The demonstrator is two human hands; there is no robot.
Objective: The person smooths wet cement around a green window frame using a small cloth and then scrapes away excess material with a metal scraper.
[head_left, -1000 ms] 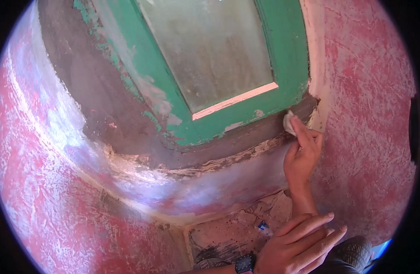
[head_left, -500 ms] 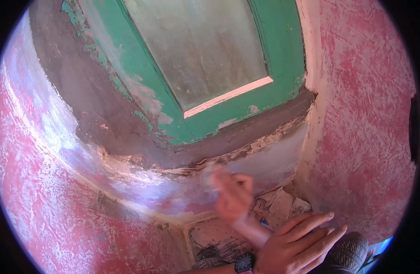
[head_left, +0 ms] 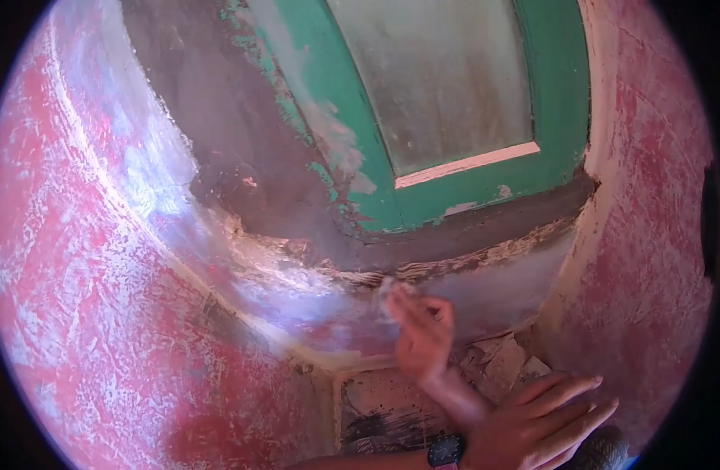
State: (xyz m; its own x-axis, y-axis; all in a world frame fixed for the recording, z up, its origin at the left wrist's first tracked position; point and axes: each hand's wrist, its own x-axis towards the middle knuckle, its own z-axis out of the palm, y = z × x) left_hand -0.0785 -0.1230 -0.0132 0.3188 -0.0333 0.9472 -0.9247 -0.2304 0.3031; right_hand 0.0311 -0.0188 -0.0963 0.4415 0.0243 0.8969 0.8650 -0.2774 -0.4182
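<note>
My right hand is raised against the low wall band under the green frame. Its fingers are pinched on a small pale, whitish piece, blurred and partly covered by the fingertips; I cannot tell what kind of thing it is. That piece overlaps the rough, chipped ledge above the band. My left hand, with a dark watch on its wrist, lies palm down over my right forearm near my knee. Its fingers are stretched out and hold nothing.
A green frame with peeling paint surrounds a grey panel. Brown-grey plaster borders it. Patchy pink walls stand on the left and right. Broken flakes lie in the low corner behind my right forearm.
The view has shifted, so the frame and walls sit further right. My right hand with the pale piece stays at the wall, nearer the chipped ledge. My left hand remains stretched out over the forearm.
</note>
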